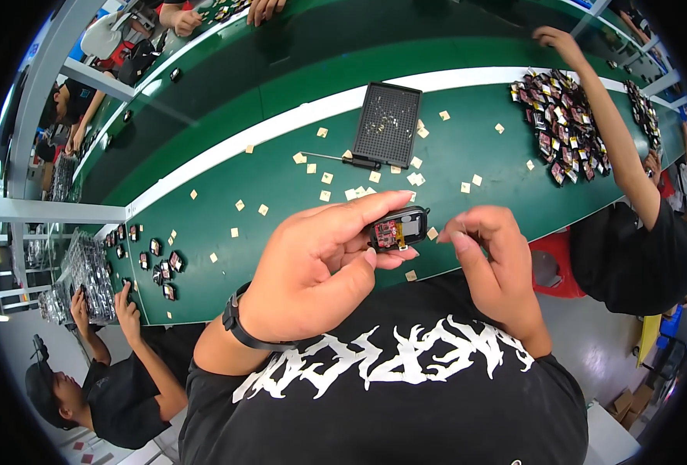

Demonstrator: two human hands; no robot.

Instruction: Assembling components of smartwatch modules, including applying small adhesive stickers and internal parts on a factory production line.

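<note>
My left hand (320, 267) holds a small black device (399, 229) between thumb and fingers, its open side up showing a red circuit board and a pale cell. My right hand (489, 256) is just to the right of it, fingers curled and pinched together, fingertips near the device's right end; I cannot tell whether anything is between them. A black band sits on my left wrist. Both hands hover above the near edge of the green work table (281, 186).
Small tan square pads (326, 177) lie scattered on the table. A black perforated tray (388, 124) and a screwdriver (336, 158) lie beyond them. A pile of similar devices (564, 128) sits right, where another person's arm (607, 124) reaches. A person at left handles more devices (157, 263).
</note>
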